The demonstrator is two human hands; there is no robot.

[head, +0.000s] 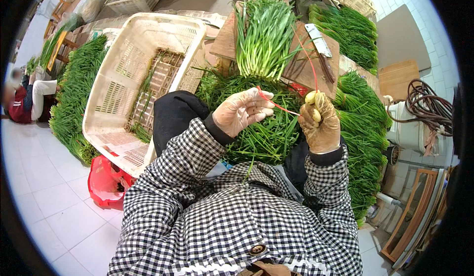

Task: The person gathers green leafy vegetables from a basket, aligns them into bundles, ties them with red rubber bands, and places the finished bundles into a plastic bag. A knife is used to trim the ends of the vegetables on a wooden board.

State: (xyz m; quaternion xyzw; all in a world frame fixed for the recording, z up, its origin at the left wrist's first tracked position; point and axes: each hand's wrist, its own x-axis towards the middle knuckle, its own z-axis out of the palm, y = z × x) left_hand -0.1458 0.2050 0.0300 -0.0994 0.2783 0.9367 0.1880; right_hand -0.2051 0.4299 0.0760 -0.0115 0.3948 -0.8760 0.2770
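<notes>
My gloved left hand (242,111) holds one end of a red tie string (281,107) near its thumb and forefinger. The string runs across to my right hand (320,122), whose stained glove with yellowish fingertips is closed on it; another length rises from there towards the board. Beyond my hands, a thick bunch of green Chinese chives (263,41) lies on a wooden board (305,68), pale stem ends towards me. A cleaver (319,46) with a wooden handle rests on the board, right of the bunch. Loose green leaves (255,142) are heaped below my hands.
A large cream plastic crate (111,76) with leaf scraps stands at the left, a red bag (107,181) beside it. Piled chives (361,139) line the right side, more (76,98) the left. A coiled hose (426,103) lies far right. Another person (22,102) sits far left.
</notes>
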